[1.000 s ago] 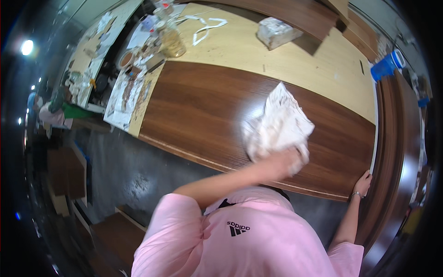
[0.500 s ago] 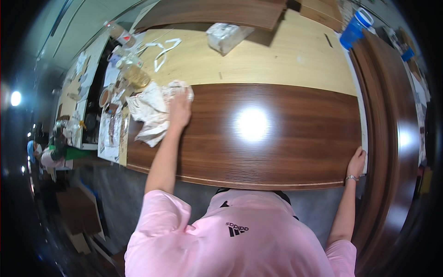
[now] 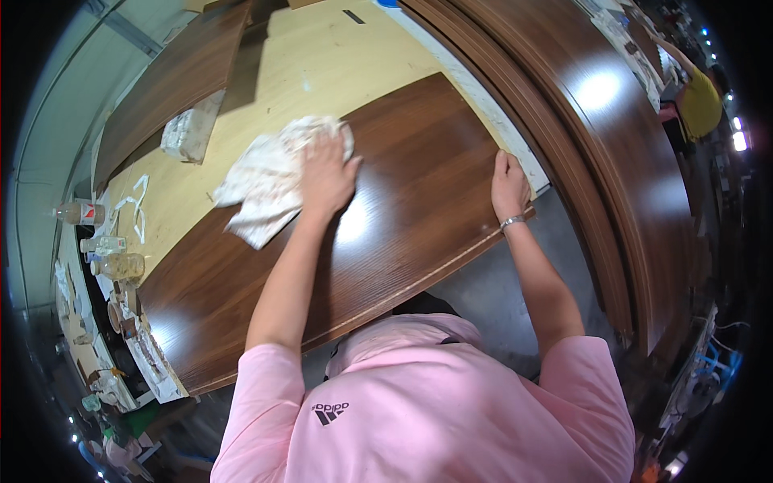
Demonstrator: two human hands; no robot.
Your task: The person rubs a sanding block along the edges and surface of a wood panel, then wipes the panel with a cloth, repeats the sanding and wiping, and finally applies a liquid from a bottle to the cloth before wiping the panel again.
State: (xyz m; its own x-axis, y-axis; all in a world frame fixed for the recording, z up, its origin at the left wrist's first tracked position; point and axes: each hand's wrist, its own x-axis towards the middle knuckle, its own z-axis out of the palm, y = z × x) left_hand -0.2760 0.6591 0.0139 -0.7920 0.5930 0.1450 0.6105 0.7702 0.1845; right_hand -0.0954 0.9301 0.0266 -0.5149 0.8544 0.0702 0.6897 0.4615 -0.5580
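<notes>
Workshop worktop (image 3: pixel 338 56): left hand (image 3: pixel 326 173) flat, pressing rag (image 3: pixel 270 181) on dark panel (image 3: pixel 403 209); right hand (image 3: pixel 509 183) gripping panel edge. Wiping step; unwiped near edge likely next.

The cloth (image 3: pixel 274 181) lies on the panel (image 3: pixel 386 217), bottles (image 3: pixel 105 241) to its left.

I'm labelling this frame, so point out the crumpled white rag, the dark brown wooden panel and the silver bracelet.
Crumpled white rag (image 3: pixel 262 181), head view, on its middle folds.
Dark brown wooden panel (image 3: pixel 419 185), head view, on its bare glossy face.
Silver bracelet (image 3: pixel 513 221), head view, on the band at the wrist.
</notes>
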